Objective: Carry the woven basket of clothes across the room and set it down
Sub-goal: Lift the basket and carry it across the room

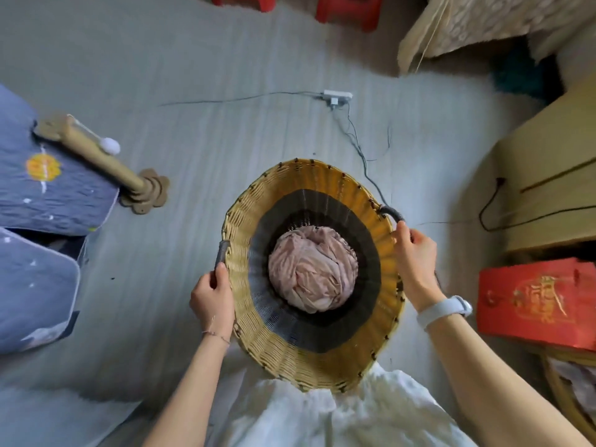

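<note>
- The left hand [213, 295] has its grip closed round the dark left handle [222, 251] of the woven basket [258, 337], at the basket's 9 o'clock rim; the fingers wrap the lower part of the handle and its top end sticks up above them.
- The right hand [414, 250] has its grip closed round the dark right handle [392, 212], at about the basket's 2 o'clock rim, with the thumb on the inside of the rim. A pale wristband [443, 311] sits on that wrist.
- The basket hangs between both hands in front of the person's white garment [322, 417], seen from straight above. Whether its base touches the floor cannot be told. Its wall is yellow wicker at the top and dark grey lower down.
- A bundle of crumpled pink cloth [311, 269] lies at the bottom of the basket, well below the rim.
- Beyond the basket at 12 to 1 o'clock, a white power strip [337, 96] lies on the grey floor [193, 75], its thin cable [358, 146] trailing down to near the right handle.
- At 9 to 10 o'clock stands a cat scratching post [103, 164] with a white ball [110, 145], beside blue bedding [48, 195].
- At 3 o'clock sits a red box [535, 301], with a cardboard box [548, 175] above it.
- Red stools [350, 9] show at the top edge.
</note>
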### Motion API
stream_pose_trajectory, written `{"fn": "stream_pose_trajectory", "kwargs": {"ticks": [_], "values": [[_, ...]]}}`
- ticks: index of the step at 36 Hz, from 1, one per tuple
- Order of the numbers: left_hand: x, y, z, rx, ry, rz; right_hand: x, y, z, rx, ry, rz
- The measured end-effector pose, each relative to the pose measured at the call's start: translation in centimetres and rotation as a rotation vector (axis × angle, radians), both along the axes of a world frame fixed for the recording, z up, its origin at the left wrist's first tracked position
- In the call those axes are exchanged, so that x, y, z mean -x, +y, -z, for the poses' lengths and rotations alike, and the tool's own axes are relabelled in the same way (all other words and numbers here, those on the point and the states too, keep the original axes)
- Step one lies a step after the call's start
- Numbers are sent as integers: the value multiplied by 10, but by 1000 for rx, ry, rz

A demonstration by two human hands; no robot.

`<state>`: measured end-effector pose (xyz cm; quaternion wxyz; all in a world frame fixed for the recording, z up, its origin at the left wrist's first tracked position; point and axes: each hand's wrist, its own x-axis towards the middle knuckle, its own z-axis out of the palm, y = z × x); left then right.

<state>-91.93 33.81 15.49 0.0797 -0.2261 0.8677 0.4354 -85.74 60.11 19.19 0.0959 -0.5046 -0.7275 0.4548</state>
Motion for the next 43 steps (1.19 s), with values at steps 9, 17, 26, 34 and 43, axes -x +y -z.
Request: {"fn": "stream_pose_trajectory", "kwargs": {"ticks": [9, 17, 26, 34, 43], "values": [[154, -12, -23, -15, 89, -114, 166, -10, -28, 18, 44, -107], [288, -13, -30, -10, 118, -225, 317, -14, -23, 71, 45, -157], [449, -6, -42, -16, 106, -385, 528, -13, -36, 76, 37, -321], [566, -25, -50, -10, 66, -514, 684, -35, -60, 65, 39, -439], [724, -85, -38, -37, 8, -563, 862, -107, -54, 95, 50, -510]]}}
